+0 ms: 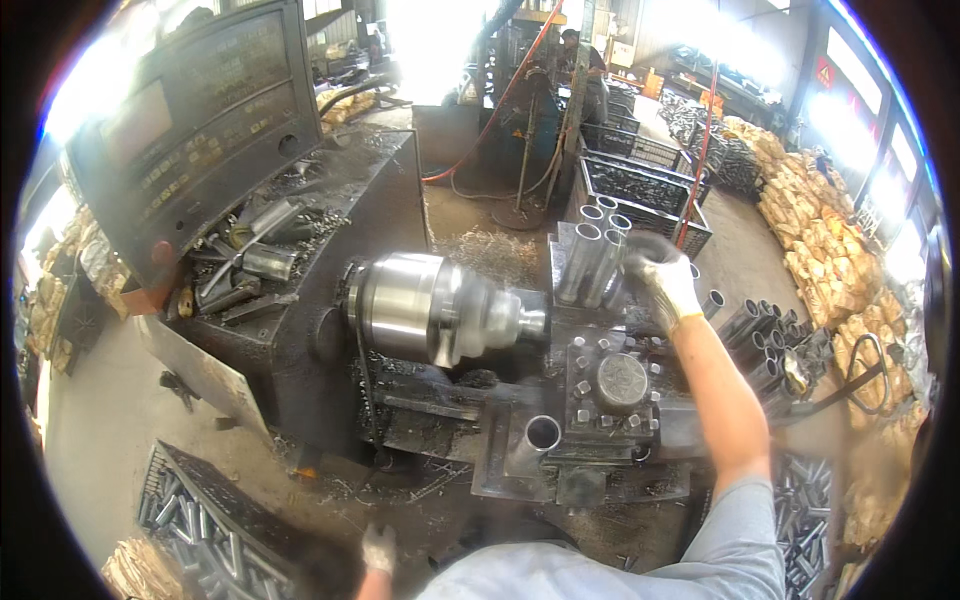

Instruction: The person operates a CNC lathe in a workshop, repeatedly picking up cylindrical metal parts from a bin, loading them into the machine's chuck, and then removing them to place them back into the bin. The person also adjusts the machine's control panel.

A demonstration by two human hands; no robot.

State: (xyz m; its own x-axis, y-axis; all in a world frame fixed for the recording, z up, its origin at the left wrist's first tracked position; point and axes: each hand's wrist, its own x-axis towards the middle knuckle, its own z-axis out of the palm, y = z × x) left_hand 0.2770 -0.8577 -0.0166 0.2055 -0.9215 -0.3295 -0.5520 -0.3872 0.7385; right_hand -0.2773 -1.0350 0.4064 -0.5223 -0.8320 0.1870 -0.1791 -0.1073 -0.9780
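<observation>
Behind the lathe chuck (440, 305), the gloved right hand (662, 278) is closing around a steel tube (607, 262) standing among others; lifting it straight up is safest, well clear of the chuck. Down low, the left hand (379, 548) is hanging loosely curled, holding nothing.

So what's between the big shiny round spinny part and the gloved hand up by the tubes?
In the head view, upright metal tubes stand between the chuck and the right hand.

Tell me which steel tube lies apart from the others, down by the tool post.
The short steel tube lying alone at the tool post's lower left, open end up; the others stand clustered by the right hand.
</observation>
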